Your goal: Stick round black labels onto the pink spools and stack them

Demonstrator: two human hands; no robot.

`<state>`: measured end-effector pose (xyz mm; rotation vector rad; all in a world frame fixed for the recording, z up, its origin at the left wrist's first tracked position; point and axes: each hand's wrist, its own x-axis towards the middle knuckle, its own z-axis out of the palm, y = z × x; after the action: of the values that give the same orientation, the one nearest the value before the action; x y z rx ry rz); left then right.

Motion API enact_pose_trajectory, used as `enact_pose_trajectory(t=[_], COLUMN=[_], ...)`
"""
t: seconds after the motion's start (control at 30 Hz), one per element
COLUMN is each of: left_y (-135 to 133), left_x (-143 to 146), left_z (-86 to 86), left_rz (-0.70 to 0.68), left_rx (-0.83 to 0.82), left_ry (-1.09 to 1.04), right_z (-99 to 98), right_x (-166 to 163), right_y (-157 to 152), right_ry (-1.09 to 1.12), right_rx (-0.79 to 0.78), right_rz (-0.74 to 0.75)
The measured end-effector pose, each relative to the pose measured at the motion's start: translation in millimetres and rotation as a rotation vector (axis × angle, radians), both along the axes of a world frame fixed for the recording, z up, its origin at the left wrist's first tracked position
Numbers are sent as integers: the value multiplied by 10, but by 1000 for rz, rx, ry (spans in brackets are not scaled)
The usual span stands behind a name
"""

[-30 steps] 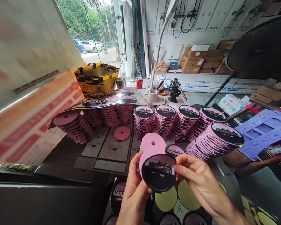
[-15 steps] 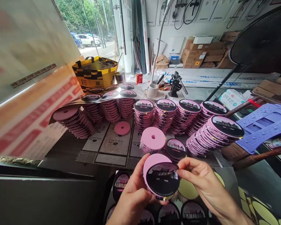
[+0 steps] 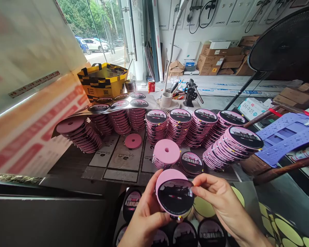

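My left hand [image 3: 149, 207] is closed around a pink foam spool [image 3: 167, 175], its thumb at the near edge and fingers along the far left. A round black sticker [image 3: 175, 197] with a pink-grey picture lies over most of the spool's face, leaving a pink crescent bare at the upper left. My right hand [image 3: 216, 195] pinches the sticker's right edge between thumb and fingertips. Just beyond my hands stand a short stack of bare pink spools [image 3: 167, 152] and a labelled spool [image 3: 192, 162]. Below them lies a sheet of round stickers [image 3: 184, 233].
Stacks of labelled spools [image 3: 156, 116] line the table, with a leaning stack [image 3: 243, 137] at right. A single pink spool [image 3: 133, 141] lies flat. Behind are a yellow bag [image 3: 103, 82], a red can [image 3: 151, 86] and a lamp arm [image 3: 173, 37]. A purple plastic chair [image 3: 285, 137] stands at right.
The sticker's lower part sits slightly closer over the spool, and its left edge has shifted a little left. Both hands keep their hold; the whole view has drifted slightly.
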<state>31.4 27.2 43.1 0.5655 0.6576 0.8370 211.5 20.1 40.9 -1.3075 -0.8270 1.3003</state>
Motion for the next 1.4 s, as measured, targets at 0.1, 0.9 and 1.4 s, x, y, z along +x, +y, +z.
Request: enact_pose_trajectory(t=[0.1,0.9,1.4], left_y=[-8,-21,-48], left_x=[-3,-10,-12], left_z=[3,-72,-64], left_rz=[3,45,68], left_rx=[-1,98,176], left_ry=[9,-9,28], right_z=[-17,-16,-17], right_x=[6,-48,-82], right_y=[-11,-12,1], right_ry=[-3,-9,-50], right_rx=[-3,-14,20], right_rz=[-6,-59,-94])
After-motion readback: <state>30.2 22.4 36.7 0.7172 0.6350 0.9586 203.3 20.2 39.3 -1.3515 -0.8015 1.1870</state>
